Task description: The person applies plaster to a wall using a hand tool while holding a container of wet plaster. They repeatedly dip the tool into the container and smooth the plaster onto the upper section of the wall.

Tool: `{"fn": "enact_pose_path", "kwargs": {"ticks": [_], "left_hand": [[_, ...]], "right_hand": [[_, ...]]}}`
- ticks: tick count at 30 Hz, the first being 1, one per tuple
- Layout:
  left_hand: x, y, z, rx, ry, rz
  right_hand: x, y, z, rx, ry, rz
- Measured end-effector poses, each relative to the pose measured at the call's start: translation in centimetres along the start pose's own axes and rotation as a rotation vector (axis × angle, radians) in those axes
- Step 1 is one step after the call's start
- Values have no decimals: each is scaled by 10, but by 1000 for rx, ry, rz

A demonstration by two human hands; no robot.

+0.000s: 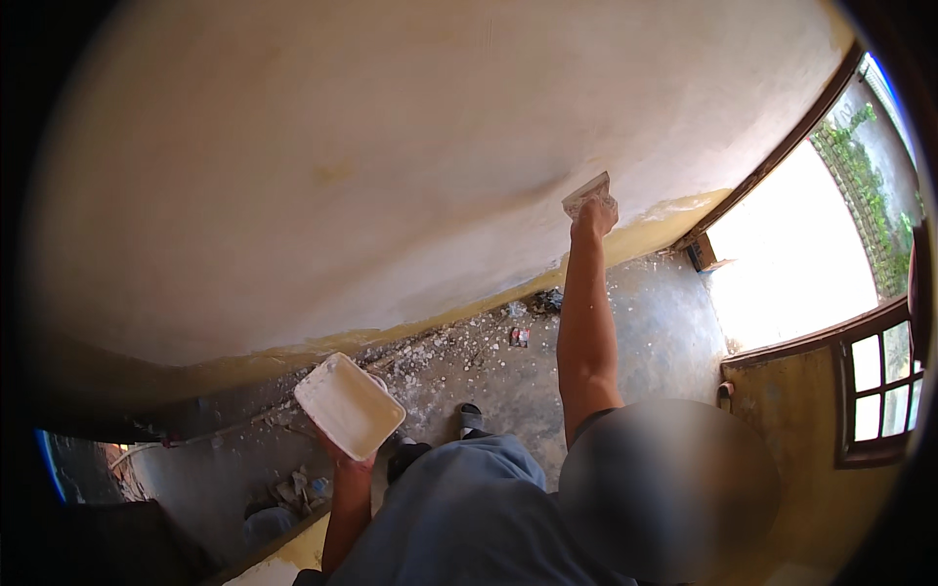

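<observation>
My right hand point(595, 211) is stretched out to the wall, its fingers closed round a putty knife point(584, 189) with a wide, flat blade. The blade lies against or very close to the wall point(342, 166), which is coated in whitish plaster with a faint darker streak running left from the tool. Lower down on the left, my left hand point(354, 459) grips a white rectangular tub point(350, 405) from below and the side. Pale filler coats the inside of the tub; most of the left fingers are hidden behind it.
White crumbs point(459, 352) litter the grey floor along the wall's foot, with a small red packet point(520, 337) and a dark crumpled bag point(549, 300) among them. A bright doorway point(791, 254) opens at the right, beside a brown-framed window point(882, 381). Rubble point(298, 488) lies lower left.
</observation>
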State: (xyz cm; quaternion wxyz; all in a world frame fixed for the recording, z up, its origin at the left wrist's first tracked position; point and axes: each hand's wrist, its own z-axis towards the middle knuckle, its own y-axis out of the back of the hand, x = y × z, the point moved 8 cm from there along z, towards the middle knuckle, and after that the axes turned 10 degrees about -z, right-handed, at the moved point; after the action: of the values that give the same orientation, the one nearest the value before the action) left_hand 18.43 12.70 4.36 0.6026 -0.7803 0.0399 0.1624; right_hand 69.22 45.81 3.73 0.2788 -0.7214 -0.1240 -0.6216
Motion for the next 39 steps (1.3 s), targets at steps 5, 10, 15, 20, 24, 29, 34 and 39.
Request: {"fn": "enact_pose_path", "kwargs": {"ticks": [5,10,15,20,24,29,34,39], "left_hand": [[-6,-5,-2,142,15,28],[-10,11,-7,66,-9,-19],[2,-16,-13,178,62,-7],[-4,7,-5,66,23,-30],[1,1,-5,0,-25,-77],[-4,11,-11,75,56,34],[9,-6,-1,-21,42,-43],[20,-15,4,-11,45,-61]], "right_hand": [[-8,-45,-16,71,-195,-57],[60,-86,-161,358,535,-548],[82,-31,-88,16,324,-288],[137,-24,0,-183,428,-618],[139,-48,-55,-64,529,-582],[120,-86,-189,528,718,-450],[196,-47,-147,-7,702,-224],[206,-74,-137,-36,688,-523]]}}
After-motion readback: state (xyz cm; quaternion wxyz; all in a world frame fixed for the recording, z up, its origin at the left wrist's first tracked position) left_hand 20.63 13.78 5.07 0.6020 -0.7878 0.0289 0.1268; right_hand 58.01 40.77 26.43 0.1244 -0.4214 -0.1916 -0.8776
